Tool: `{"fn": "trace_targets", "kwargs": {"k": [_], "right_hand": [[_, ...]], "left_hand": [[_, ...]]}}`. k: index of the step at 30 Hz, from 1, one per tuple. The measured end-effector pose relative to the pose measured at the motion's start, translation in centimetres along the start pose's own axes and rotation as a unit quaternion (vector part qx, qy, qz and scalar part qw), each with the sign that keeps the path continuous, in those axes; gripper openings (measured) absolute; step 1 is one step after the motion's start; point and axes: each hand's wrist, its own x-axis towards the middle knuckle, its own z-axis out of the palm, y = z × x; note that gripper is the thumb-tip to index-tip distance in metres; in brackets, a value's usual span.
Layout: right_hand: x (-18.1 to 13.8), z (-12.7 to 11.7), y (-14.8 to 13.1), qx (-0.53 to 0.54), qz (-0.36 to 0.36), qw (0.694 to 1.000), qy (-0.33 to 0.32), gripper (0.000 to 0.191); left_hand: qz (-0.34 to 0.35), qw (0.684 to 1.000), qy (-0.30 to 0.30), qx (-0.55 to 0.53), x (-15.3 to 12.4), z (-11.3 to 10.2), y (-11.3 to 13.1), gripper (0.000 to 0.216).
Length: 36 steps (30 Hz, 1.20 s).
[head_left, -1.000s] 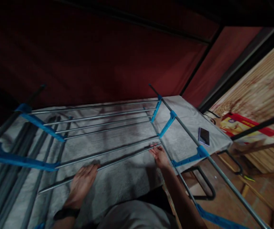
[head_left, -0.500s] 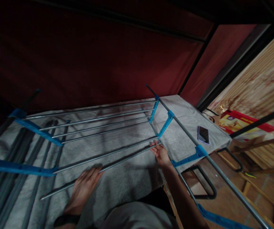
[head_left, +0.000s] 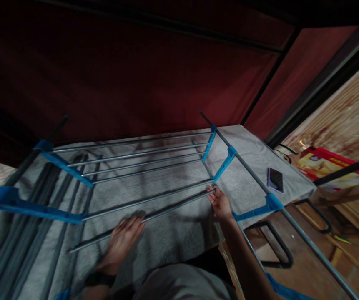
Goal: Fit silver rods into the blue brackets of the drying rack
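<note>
A loose metal rod [head_left: 166,207] lies slanted across a grey cloth-covered table [head_left: 173,233]. My left hand [head_left: 123,241] grips the rod near its lower left part, fingers curled over it. My right hand [head_left: 220,202] holds the rod's right end beside a blue plastic connector [head_left: 224,163] of a rack frame. The rack [head_left: 129,162] has several parallel metal rods fitted between blue side pieces.
A phone [head_left: 275,180] lies on the table's right part. Dark grey poles [head_left: 26,233] lie at the left. A red and yellow box [head_left: 326,164] sits on the wooden floor at right, with a black metal loop [head_left: 276,246] below the table edge. A dark red wall stands behind.
Both hands stay on the rod. The view has shifted slightly, so everything sits a little further right in the picture.
</note>
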Motion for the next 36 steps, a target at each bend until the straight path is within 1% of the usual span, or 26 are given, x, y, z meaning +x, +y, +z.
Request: {"fn": "trace_targets", "kwargs": {"k": [3, 6, 10, 13, 16, 20, 22, 23, 25, 28, 29, 32, 36], "right_hand": [[0.1, 0.3, -0.2, 0.021, 0.004, 1.000, -0.005, 0.016], [0.3, 1.0, -0.2, 0.050, 0.022, 0.998, -0.019, 0.014], [0.4, 2.0, -0.5, 0.064, 0.041, 0.995, -0.057, 0.023], [0.5, 2.5, -1.3, 0.073, 0.056, 0.992, -0.087, 0.031], [0.8, 1.9, -2.5, 0.097, 0.078, 0.987, -0.099, 0.030], [1.9, -0.1, -3.5, 0.100, 0.078, 0.988, -0.093, 0.026], [2.3, -0.9, -3.6, 0.090, 0.095, 0.988, -0.083, 0.022], [2.5, -1.2, -3.6, 0.086, 0.109, 0.987, -0.084, 0.021], [2.5, -1.5, -3.4, 0.085, 0.113, 0.986, -0.083, 0.020], [2.2, -1.7, -3.2, 0.073, 0.107, 0.987, -0.100, 0.019], [2.1, -1.7, -3.2, 0.074, 0.104, 0.986, -0.104, 0.018], [1.9, -1.9, -3.1, 0.080, 0.109, 0.986, -0.101, 0.014], [1.7, -2.6, -3.1, 0.064, 0.113, 0.987, -0.092, 0.016]], "left_hand": [[0.005, 1.000, -0.007, -0.002, 0.3, 0.1, 0.5, 0.034], [-0.014, 1.000, -0.023, -0.013, 1.2, -0.5, 1.5, 0.035], [-0.040, 0.998, -0.043, -0.036, 2.1, -1.6, 2.6, 0.034], [-0.060, 0.996, -0.051, -0.036, 2.0, -1.9, 2.2, 0.032], [-0.093, 0.993, -0.058, -0.040, 1.1, -2.0, 0.8, 0.031], [-0.146, 0.985, -0.084, -0.029, -0.2, -3.1, -0.9, 0.032], [-0.170, 0.980, -0.098, -0.030, -0.4, -3.8, -1.0, 0.031], [-0.178, 0.978, -0.104, -0.033, -0.4, -4.1, -0.9, 0.029], [-0.192, 0.975, -0.104, -0.038, 0.0, -4.4, -0.3, 0.028], [-0.198, 0.973, -0.115, -0.034, 0.8, -4.5, 0.7, 0.022], [-0.189, 0.974, -0.121, -0.033, 1.1, -4.5, 0.9, 0.022], [-0.158, 0.978, -0.131, -0.041, 1.4, -4.5, 1.1, 0.032], [-0.135, 0.982, -0.116, -0.057, 1.0, -4.6, 1.0, 0.046]]}}
